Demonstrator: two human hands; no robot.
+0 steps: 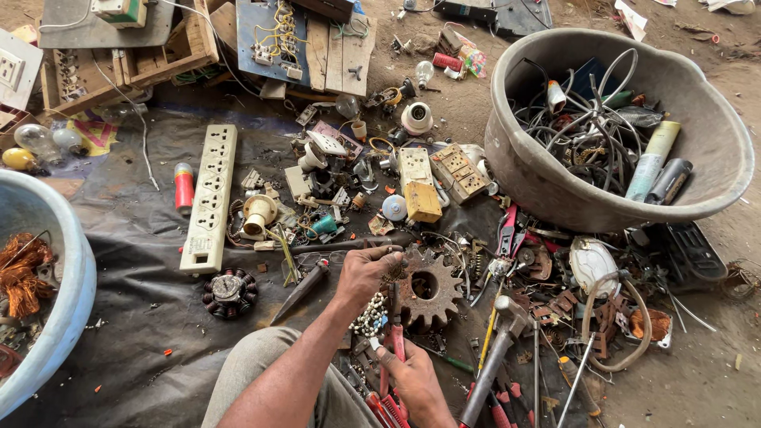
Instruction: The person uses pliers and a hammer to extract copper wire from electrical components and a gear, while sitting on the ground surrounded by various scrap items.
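My left hand (366,273) is closed around a small metal part, with a short string of pale beads (369,317) hanging under it. It rests beside a rusty toothed gear (426,288) on the ground. My right hand (412,382) grips red-handled pliers (394,349), whose jaws point up toward the left hand. A hammer (499,341) with a grey handle lies just right of my right hand. My knee in grey trousers (261,372) is below the hands.
A long white power strip (208,198) lies to the left, a red cylinder (184,186) beside it. A grey tub (697,198) of wires and tubes stands upper right, a blue tub (55,269) with copper wire at left. Switches, sockets and scrap cover the dark sheet.
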